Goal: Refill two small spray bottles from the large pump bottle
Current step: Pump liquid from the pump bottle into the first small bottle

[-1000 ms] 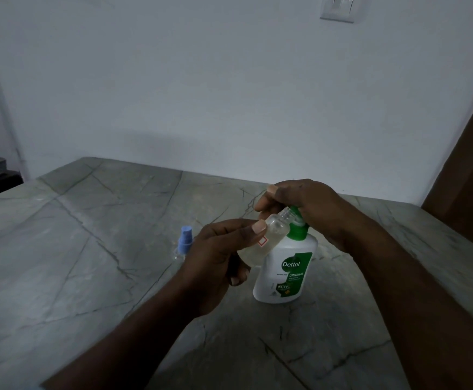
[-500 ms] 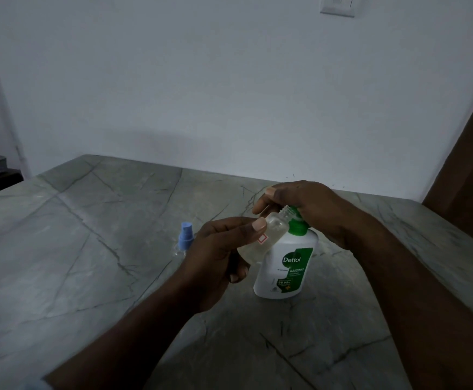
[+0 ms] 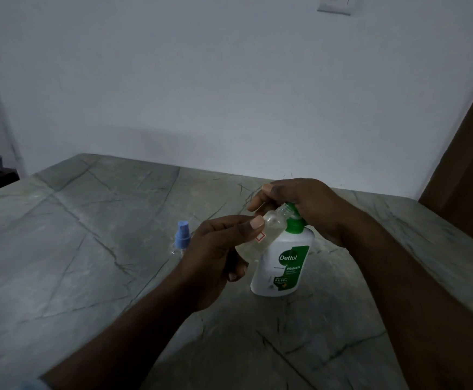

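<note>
We saw the grey veined bench (image 3: pixel 94 249) dimly lit, its near edge cut off by the frame. On it stood the large pump bottle (image 3: pixel 281 266), white with a green label, upright; its pump head was hidden under our right hand (image 3: pixel 303 204), so we could not make out the nozzle, only the green collar below the palm. That hand's grip was closed down over the pump top. Our left hand (image 3: pixel 215 254) had its grip clamped around the small clear spray bottle (image 3: pixel 260 235), thumb on its upper side, fingers curled beneath and hiding its base. The bottle lay tilted, its uncapped neck pointing up under the right palm, just beside the collar. A second spray bottle with a blue top (image 3: pixel 182 239) stood on the bench left of our left hand, partly hidden behind it.
</note>
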`<state>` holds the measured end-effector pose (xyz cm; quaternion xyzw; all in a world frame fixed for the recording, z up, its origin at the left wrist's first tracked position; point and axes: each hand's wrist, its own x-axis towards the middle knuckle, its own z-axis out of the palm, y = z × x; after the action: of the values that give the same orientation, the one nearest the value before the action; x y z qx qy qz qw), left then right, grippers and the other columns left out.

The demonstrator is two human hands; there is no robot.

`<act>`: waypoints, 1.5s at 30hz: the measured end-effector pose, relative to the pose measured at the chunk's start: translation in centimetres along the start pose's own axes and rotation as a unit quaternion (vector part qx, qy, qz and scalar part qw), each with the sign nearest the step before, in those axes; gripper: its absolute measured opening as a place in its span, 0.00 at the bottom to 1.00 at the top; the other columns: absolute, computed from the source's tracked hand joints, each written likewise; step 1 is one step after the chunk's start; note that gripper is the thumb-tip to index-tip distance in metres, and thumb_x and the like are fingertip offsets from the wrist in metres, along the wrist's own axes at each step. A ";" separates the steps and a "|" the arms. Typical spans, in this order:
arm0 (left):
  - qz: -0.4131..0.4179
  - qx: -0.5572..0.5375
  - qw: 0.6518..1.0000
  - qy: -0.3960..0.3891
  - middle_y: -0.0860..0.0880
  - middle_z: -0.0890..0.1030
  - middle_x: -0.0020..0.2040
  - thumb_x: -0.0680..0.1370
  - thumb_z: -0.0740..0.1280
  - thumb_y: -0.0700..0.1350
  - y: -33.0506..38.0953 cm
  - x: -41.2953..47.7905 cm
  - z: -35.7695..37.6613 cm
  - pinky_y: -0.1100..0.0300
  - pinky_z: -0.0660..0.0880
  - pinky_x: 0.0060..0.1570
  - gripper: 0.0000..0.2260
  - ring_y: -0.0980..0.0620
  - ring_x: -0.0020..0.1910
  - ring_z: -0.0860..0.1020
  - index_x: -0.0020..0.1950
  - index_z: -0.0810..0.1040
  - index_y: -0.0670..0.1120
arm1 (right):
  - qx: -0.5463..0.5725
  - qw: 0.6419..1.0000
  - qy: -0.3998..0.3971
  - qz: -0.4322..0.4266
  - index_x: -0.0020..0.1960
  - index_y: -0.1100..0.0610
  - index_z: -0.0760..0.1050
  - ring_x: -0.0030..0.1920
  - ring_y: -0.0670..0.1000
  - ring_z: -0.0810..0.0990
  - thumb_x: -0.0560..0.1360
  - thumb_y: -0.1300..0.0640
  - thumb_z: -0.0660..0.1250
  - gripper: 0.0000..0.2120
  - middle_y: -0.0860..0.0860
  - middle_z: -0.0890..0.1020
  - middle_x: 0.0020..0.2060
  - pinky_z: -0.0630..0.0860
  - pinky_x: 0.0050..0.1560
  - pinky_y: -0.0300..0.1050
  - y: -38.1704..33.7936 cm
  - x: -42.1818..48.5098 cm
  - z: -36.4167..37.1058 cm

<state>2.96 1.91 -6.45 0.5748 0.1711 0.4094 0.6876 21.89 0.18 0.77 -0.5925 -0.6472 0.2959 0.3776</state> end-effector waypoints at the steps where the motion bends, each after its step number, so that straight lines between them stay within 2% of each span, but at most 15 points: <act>1: -0.001 0.001 1.000 0.003 0.47 0.80 0.34 0.67 0.74 0.56 0.0 0.0 0.0 0.64 0.63 0.21 0.15 0.54 0.24 0.68 0.45 0.87 0.45 | -0.005 1.000 -0.002 0.001 0.51 0.58 0.87 0.47 0.49 0.86 0.85 0.53 0.58 0.19 0.50 0.88 0.47 0.80 0.52 0.45 0.1 0.0 0.1; 4: -0.003 -0.001 1.000 0.012 0.47 0.80 0.34 0.68 0.74 0.55 0.0 0.0 0.0 0.64 0.63 0.21 0.17 0.54 0.24 0.68 0.46 0.87 0.43 | 0.001 1.000 0.000 0.004 0.51 0.58 0.87 0.50 0.53 0.86 0.85 0.52 0.58 0.19 0.52 0.88 0.48 0.80 0.57 0.51 0.2 0.1 0.1; 9: 0.003 0.014 1.000 -0.004 0.49 0.81 0.35 0.74 0.70 0.51 0.0 -0.1 -0.1 0.64 0.63 0.21 0.09 0.55 0.25 0.69 0.42 0.87 0.48 | -0.003 1.000 -0.001 0.002 0.51 0.56 0.87 0.50 0.53 0.86 0.85 0.49 0.58 0.20 0.50 0.88 0.47 0.80 0.57 0.51 0.2 0.0 0.1; 14: 0.019 0.005 1.000 -0.011 0.49 0.80 0.34 0.74 0.71 0.51 0.2 0.1 0.0 0.64 0.65 0.22 0.09 0.55 0.25 0.69 0.44 0.87 0.47 | -0.025 1.000 0.011 -0.005 0.49 0.50 0.87 0.50 0.54 0.86 0.83 0.38 0.57 0.25 0.49 0.88 0.46 0.81 0.56 0.54 -0.2 0.1 -0.5; 17: 0.016 0.006 1.000 -0.012 0.49 0.80 0.35 0.75 0.70 0.50 0.2 0.2 -0.1 0.65 0.65 0.22 0.09 0.55 0.25 0.69 0.43 0.87 0.47 | -0.026 1.000 0.016 -0.001 0.48 0.50 0.87 0.50 0.54 0.86 0.82 0.35 0.55 0.28 0.49 0.88 0.46 0.81 0.56 0.53 -0.2 0.2 -0.4; 21: 0.013 0.010 1.000 -0.006 0.48 0.81 0.36 0.74 0.71 0.51 0.1 0.1 0.1 0.64 0.65 0.22 0.09 0.55 0.25 0.70 0.43 0.87 0.47 | 0.026 1.000 0.013 0.008 0.50 0.55 0.87 0.49 0.58 0.86 0.84 0.40 0.56 0.26 0.53 0.88 0.45 0.81 0.55 0.55 0.0 0.1 -0.3; 27: 0.006 0.011 1.000 0.005 0.48 0.81 0.35 0.74 0.70 0.50 0.1 0.1 -0.1 0.64 0.65 0.21 0.09 0.55 0.25 0.69 0.45 0.87 0.47 | 0.015 1.000 0.009 0.016 0.53 0.55 0.87 0.50 0.57 0.86 0.85 0.48 0.58 0.20 0.53 0.88 0.47 0.80 0.57 0.54 0.2 0.0 -0.1; 34: 0.004 0.010 1.000 -0.001 0.47 0.81 0.36 0.70 0.73 0.54 0.2 0.0 -0.2 0.64 0.64 0.22 0.12 0.54 0.26 0.69 0.45 0.87 0.47 | -0.005 1.000 0.008 0.018 0.54 0.56 0.86 0.52 0.58 0.86 0.85 0.49 0.57 0.20 0.54 0.88 0.48 0.80 0.58 0.54 -0.1 -0.2 0.1; 39: 0.010 0.004 1.000 0.002 0.48 0.80 0.36 0.74 0.71 0.51 0.2 0.1 -0.1 0.64 0.64 0.22 0.09 0.54 0.26 0.69 0.43 0.87 0.47 | -0.004 1.000 0.021 0.001 0.51 0.54 0.86 0.47 0.53 0.86 0.85 0.47 0.58 0.20 0.51 0.88 0.45 0.81 0.50 0.46 -0.4 -0.1 -0.1; 43: 0.009 0.007 1.000 0.004 0.48 0.80 0.35 0.74 0.71 0.51 0.1 0.2 -0.1 0.64 0.64 0.22 0.09 0.54 0.25 0.69 0.42 0.87 0.48 | -0.004 1.000 0.021 -0.003 0.51 0.54 0.87 0.47 0.51 0.86 0.85 0.48 0.57 0.20 0.49 0.88 0.44 0.81 0.48 0.45 -0.3 0.0 -0.1; 45: 0.010 0.006 1.000 0.008 0.48 0.81 0.36 0.74 0.70 0.50 0.1 0.2 -0.1 0.64 0.64 0.22 0.09 0.54 0.25 0.69 0.42 0.87 0.48 | 0.007 1.000 0.018 0.003 0.52 0.55 0.87 0.47 0.52 0.86 0.85 0.49 0.57 0.20 0.49 0.88 0.44 0.81 0.51 0.48 -0.2 0.0 0.0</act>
<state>3.04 2.13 -6.36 0.5772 0.1733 0.4203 0.6783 21.79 0.17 0.97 -0.5972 -0.6365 0.2909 0.3919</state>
